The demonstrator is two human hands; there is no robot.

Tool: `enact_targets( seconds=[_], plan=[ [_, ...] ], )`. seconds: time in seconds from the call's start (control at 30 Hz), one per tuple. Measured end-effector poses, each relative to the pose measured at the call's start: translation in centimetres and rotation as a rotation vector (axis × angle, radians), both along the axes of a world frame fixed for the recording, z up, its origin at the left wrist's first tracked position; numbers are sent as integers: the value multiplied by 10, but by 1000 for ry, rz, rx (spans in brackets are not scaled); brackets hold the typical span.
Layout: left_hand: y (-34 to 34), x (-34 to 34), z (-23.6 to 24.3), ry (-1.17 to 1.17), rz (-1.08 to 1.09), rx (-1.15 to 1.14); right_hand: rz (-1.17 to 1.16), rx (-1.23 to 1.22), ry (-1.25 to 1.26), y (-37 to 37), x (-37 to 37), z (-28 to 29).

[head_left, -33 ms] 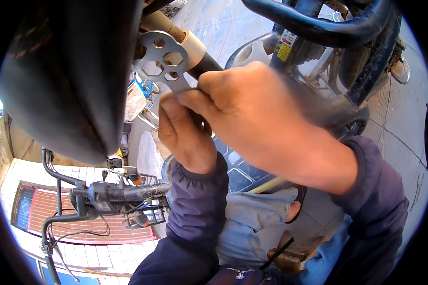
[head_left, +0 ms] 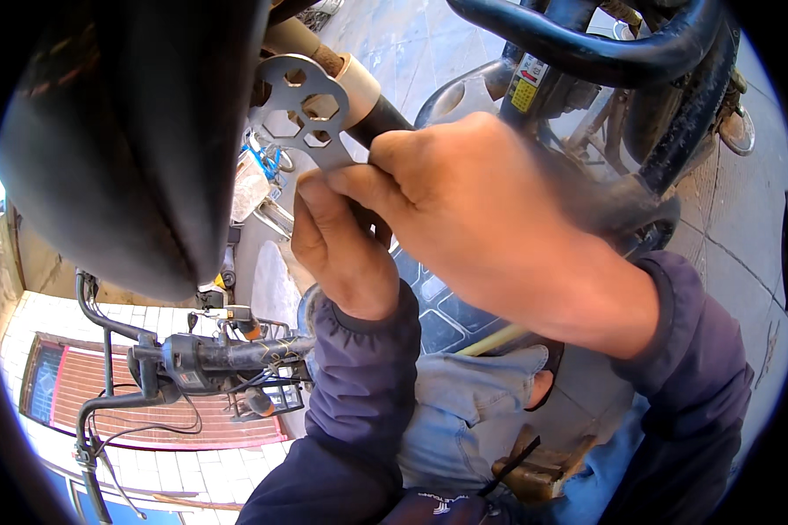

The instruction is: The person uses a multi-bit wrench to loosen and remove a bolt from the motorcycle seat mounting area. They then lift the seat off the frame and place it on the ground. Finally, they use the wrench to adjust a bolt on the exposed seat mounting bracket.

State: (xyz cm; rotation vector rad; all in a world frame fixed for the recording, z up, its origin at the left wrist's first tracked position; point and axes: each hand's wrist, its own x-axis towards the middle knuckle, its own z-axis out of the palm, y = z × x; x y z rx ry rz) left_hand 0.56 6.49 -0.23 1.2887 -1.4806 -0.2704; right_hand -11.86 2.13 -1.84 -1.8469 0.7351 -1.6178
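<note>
A flat grey metal multi-hole spanner [head_left: 333,154] with several hexagonal holes stands out above my fingers. My right hand [head_left: 473,206] is closed, pinching its narrow handle between thumb and fingers. Just below and to the left, my left hand [head_left: 346,254] is closed with its fingers curled. Its thumb tip meets the right hand's fingers, and whatever lies inside it is hidden. The spanner's wide head is in front of a beige collar [head_left: 359,80] on a dark rod, beside a large black rounded vehicle part [head_left: 123,157]. Whether the head touches either one, I cannot tell.
A black tubular frame [head_left: 587,48] with a yellow label fills the upper right. At lower left a vehicle with handlebars [head_left: 153,359] stands by a pale wall. Below my hands lies a dark ribbed panel [head_left: 442,332]. A wooden block [head_left: 534,477] is near my legs on grey paving.
The spanner and my right hand have shifted very slightly to the right. My left hand keeps its place and grip.
</note>
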Motion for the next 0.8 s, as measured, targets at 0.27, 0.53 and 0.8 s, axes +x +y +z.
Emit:
enact_targets(
  seconds=[0.27,0.53,0.8],
  plan=[
    [2,-2,2,-9,26,55,-294,-144,306,-11,-51,-33],
    [-7,3,20,-303,33,53,-86,-13,457,-1,-88,-46],
    [-8,16,33,-317,-118,136,-59,-180,411,-1,-91,-62]
  ],
)
